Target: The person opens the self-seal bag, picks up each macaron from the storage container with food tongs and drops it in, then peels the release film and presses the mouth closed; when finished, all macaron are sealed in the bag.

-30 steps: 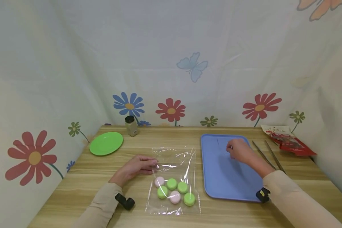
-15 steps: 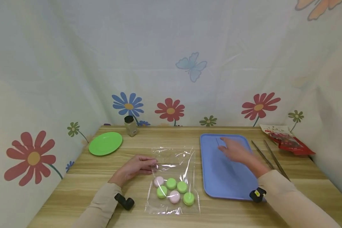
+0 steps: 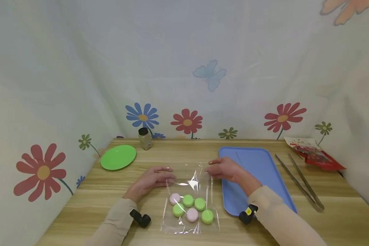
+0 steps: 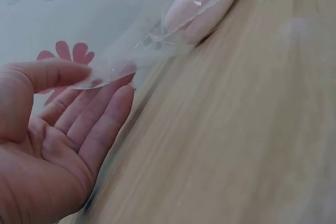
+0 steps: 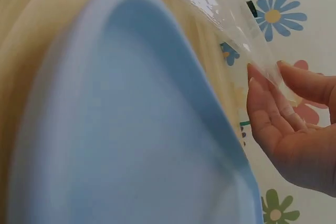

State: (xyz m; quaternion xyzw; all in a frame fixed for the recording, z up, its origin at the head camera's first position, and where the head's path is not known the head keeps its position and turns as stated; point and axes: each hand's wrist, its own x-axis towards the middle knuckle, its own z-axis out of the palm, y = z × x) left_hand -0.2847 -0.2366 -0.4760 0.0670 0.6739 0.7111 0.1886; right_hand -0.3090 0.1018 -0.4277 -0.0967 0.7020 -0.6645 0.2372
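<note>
A clear plastic bag [image 3: 184, 225] lies on the wooden table with several macarons in it, light green ones such as the green macaron [image 3: 207, 216] and pale pink ones such as the pink macaron [image 3: 192, 215]. My left hand [image 3: 155, 178] pinches the bag's upper left edge between thumb and fingers; in the left wrist view the film [image 4: 105, 77] runs between them. At the upper right edge, my right hand [image 3: 226, 169] pinches the film too, as the right wrist view shows with the thumb and fingertips [image 5: 254, 77] on the plastic.
Under my right forearm lies a blue tray [image 3: 264, 171] bearing a thin strip [image 3: 241, 160]. Metal tongs [image 3: 301, 186] and a red-and-white packet [image 3: 318, 155] are farther right. A green plate [image 3: 118, 157] and a black-capped jar [image 3: 145, 139] stand at the back left.
My right hand has moved left from over the blue tray to the bag's upper right edge and taken hold of it. My left hand stays at the bag's left edge.
</note>
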